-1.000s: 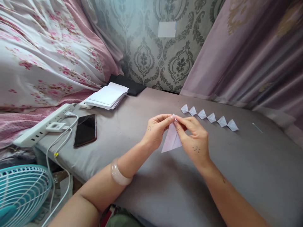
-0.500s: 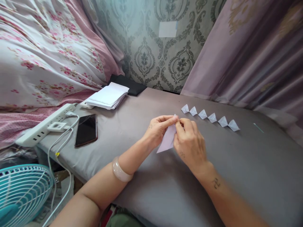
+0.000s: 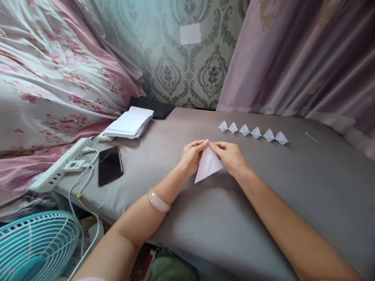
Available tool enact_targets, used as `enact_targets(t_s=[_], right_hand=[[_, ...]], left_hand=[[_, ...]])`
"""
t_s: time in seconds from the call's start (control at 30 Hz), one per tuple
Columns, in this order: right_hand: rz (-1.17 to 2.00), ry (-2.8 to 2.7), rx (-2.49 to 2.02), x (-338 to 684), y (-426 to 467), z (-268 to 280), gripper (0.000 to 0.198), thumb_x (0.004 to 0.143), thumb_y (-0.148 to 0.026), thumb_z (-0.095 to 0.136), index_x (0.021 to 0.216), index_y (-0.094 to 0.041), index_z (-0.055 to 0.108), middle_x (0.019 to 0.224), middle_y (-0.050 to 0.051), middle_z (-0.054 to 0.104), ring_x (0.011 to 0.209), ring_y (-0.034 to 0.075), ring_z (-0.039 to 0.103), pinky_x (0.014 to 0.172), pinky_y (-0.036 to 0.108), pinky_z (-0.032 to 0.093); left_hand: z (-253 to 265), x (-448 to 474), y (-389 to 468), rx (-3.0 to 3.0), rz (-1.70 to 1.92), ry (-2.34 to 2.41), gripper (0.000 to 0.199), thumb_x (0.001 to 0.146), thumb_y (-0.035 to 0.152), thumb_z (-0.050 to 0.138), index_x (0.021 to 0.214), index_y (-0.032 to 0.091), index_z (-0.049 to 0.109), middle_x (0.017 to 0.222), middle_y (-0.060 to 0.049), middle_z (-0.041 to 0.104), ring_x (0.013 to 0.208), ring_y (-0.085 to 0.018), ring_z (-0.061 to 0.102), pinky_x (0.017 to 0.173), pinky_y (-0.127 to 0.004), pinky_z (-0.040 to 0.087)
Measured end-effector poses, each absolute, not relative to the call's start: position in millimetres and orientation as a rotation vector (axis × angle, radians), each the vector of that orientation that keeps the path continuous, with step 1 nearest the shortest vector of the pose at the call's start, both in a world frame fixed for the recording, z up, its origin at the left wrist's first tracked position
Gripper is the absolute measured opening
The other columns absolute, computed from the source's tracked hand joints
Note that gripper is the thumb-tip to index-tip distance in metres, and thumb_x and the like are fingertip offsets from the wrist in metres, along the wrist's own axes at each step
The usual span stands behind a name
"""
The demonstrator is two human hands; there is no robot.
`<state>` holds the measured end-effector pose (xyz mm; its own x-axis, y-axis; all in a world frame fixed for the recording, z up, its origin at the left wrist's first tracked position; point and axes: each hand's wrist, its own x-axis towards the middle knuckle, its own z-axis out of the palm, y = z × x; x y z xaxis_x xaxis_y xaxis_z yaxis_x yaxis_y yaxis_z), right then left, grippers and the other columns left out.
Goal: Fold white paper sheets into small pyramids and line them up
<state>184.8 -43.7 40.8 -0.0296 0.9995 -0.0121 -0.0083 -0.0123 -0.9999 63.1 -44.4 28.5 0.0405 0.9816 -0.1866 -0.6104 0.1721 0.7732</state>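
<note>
A sheet of white paper (image 3: 208,166), folded to a triangle with a crease down its middle, hangs point-up between my hands above the grey-covered surface (image 3: 263,203). My left hand (image 3: 192,154) pinches it at the upper left by the tip. From the other side my right hand (image 3: 230,154) grips the same tip, thumb and fingers closed together. The paper's wide lower edge hangs free. Beyond my right hand, several small folded paper pieces (image 3: 244,130) stand in a slanting row.
Left of my hands lie a phone (image 3: 110,166) and a stack of white paper (image 3: 130,121) by a black cloth (image 3: 155,108). A power strip (image 3: 63,166) with cables sits at the left edge, above a turquoise fan (image 3: 38,246). A thin stick (image 3: 311,137) lies far right.
My right hand has turned and drawn outward, so more of the folded paper shows, its centre crease now facing me. The camera view has shifted slightly to the right.
</note>
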Motion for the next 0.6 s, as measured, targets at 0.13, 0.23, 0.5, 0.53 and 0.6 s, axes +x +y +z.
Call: enact_targets(t_s=[0.13,0.23,0.5,0.53,0.6], right_hand=[[1.232,-1.227,-1.222,187.4,-37.3,30.1,0.035,0.058,-0.048,0.078,0.069,-0.015,0.069,0.068,0.004,0.070,0.056,0.012,0.058,0.053,0.025,0.045],[1.235,-1.237,-1.241,191.8,-34.8,26.1,0.033,0.057,-0.045,0.079,0.066,-0.015,0.068,0.064,0.003,0.069,0.053,0.011,0.056,0.051,0.024,0.043],[1.501,-1.203,-1.250,202.1,-30.3,14.8,0.031,0.058,-0.041,0.081,0.072,-0.016,0.070,0.068,0.005,0.071,0.055,0.013,0.060,0.052,0.025,0.046],[1.499,-1.195,-1.255,201.9,-29.8,13.9,0.030,0.058,-0.040,0.082,0.072,-0.016,0.071,0.067,0.005,0.071,0.055,0.013,0.060,0.052,0.025,0.047],[1.478,-1.193,-1.259,200.5,-29.9,12.9,0.029,0.059,-0.039,0.081,0.073,-0.015,0.071,0.067,0.005,0.071,0.055,0.013,0.060,0.052,0.025,0.047]], left_hand=[[17.9,61.6,-38.2,0.649,1.309,0.845,0.027,0.056,0.025,0.085,0.069,0.010,0.067,0.063,-0.003,0.061,0.058,-0.009,0.054,0.061,-0.024,0.043],[13.5,59.7,-34.8,0.709,1.241,0.854,0.028,0.058,0.028,0.084,0.068,0.010,0.066,0.063,-0.003,0.061,0.059,-0.009,0.054,0.062,-0.024,0.042],[4.7,61.7,-33.1,0.731,1.308,0.944,0.028,0.056,0.026,0.085,0.065,0.011,0.064,0.060,-0.002,0.060,0.056,-0.009,0.054,0.062,-0.026,0.042],[4.7,61.9,-33.5,0.729,1.305,0.947,0.027,0.056,0.026,0.085,0.065,0.011,0.064,0.060,-0.002,0.059,0.056,-0.009,0.054,0.061,-0.026,0.042],[5.1,62.2,-34.3,0.719,1.297,0.947,0.027,0.056,0.026,0.085,0.065,0.011,0.064,0.059,-0.002,0.059,0.056,-0.010,0.054,0.061,-0.026,0.043]])
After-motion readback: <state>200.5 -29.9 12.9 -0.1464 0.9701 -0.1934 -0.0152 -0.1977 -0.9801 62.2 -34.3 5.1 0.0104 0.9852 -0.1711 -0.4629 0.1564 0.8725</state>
